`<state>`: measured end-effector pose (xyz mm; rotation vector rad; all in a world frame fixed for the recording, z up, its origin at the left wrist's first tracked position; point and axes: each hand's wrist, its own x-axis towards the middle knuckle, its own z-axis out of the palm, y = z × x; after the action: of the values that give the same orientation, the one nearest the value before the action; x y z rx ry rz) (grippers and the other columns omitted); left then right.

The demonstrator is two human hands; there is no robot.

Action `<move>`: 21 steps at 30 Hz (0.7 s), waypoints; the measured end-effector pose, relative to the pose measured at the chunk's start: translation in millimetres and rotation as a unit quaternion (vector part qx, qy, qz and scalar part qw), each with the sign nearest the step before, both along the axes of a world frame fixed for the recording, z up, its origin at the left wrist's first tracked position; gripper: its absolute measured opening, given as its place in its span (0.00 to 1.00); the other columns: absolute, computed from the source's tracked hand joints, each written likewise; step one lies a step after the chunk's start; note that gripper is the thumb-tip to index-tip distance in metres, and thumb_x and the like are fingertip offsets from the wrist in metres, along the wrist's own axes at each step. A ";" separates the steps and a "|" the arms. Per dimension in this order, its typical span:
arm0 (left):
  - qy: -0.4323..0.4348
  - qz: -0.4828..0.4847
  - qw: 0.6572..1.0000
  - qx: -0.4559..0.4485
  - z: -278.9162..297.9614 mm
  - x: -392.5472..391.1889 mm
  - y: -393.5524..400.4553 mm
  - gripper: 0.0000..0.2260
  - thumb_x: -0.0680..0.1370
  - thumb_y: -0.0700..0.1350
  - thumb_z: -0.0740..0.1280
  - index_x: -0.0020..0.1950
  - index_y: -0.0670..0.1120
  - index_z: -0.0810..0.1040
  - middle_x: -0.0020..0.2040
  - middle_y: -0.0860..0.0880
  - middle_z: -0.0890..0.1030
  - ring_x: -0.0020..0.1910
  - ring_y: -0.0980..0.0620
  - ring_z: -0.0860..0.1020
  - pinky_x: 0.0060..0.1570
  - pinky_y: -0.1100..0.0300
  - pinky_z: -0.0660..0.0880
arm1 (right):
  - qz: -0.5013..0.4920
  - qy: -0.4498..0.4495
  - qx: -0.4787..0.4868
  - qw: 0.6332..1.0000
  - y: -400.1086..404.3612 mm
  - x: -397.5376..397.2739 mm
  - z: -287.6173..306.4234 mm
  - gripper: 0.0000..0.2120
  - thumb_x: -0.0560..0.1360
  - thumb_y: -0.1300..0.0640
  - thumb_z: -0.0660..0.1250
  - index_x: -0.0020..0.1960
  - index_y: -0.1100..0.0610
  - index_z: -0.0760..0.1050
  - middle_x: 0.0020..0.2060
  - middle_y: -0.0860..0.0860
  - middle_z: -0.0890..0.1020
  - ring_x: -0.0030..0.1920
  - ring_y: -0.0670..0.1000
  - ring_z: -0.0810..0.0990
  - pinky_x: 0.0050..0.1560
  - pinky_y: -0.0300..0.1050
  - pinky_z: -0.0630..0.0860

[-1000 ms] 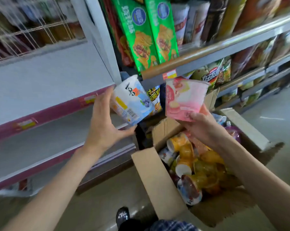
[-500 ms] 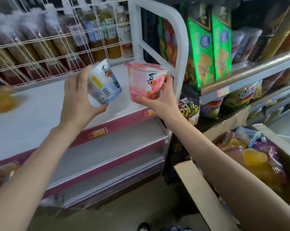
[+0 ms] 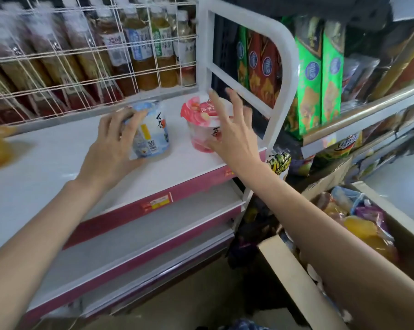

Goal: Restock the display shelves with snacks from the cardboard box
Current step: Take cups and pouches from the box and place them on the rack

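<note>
Standing on shelf (image 3: pixel 58 167): two cups (image 3: pixel 153 129).

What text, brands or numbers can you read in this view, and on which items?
No text reads in full.
Blue cup: black brush characters and a barcode, blurred.
Pink cup: the same black brush characters, blurred.
Bottles behind the wire rack: label print too blurred.
Green boxes: round blue badges, print too small.
Snack bag: bold yellow characters, unreadable.
Yellow price tag on the shelf edge: too small.
</note>
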<state>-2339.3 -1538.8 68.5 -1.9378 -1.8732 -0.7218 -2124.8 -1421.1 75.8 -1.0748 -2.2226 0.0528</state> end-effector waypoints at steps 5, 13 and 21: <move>0.016 -0.010 1.000 -0.005 -1.0 -3.3 5.8 0.43 0.61 0.42 0.79 0.70 0.43 0.61 0.63 0.43 0.64 0.60 0.40 0.62 0.40 0.37 0.77 | -0.067 -0.108 0.005 0.992 55.3 -33.1 7.8 0.29 0.74 0.58 0.68 0.71 0.55 0.61 0.69 0.57 0.62 0.67 0.61 0.62 0.55 0.51 0.75; 0.060 -0.079 0.995 0.003 3.5 26.7 57.5 0.43 0.60 0.42 0.80 0.69 0.43 0.60 0.62 0.42 0.65 0.57 0.40 0.63 0.38 0.42 0.78 | 0.005 0.104 -0.150 0.983 78.9 -23.4 15.2 0.25 0.74 0.72 0.58 0.70 0.61 0.62 0.66 0.59 0.68 0.62 0.57 0.75 0.62 0.50 0.73; 0.108 -0.106 0.988 0.040 -10.5 69.8 115.1 0.40 0.63 0.41 0.79 0.69 0.47 0.62 0.63 0.45 0.63 0.59 0.41 0.62 0.41 0.47 0.79 | 0.038 0.191 -0.182 0.964 1.8 82.7 19.1 0.19 0.75 0.71 0.56 0.64 0.60 0.66 0.58 0.54 0.75 0.45 0.45 0.82 0.48 0.35 0.79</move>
<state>-2269.6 -1423.6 58.0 -2.0910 -1.5060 -0.6070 -2042.1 -1419.3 94.9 -1.0612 -1.9378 0.6699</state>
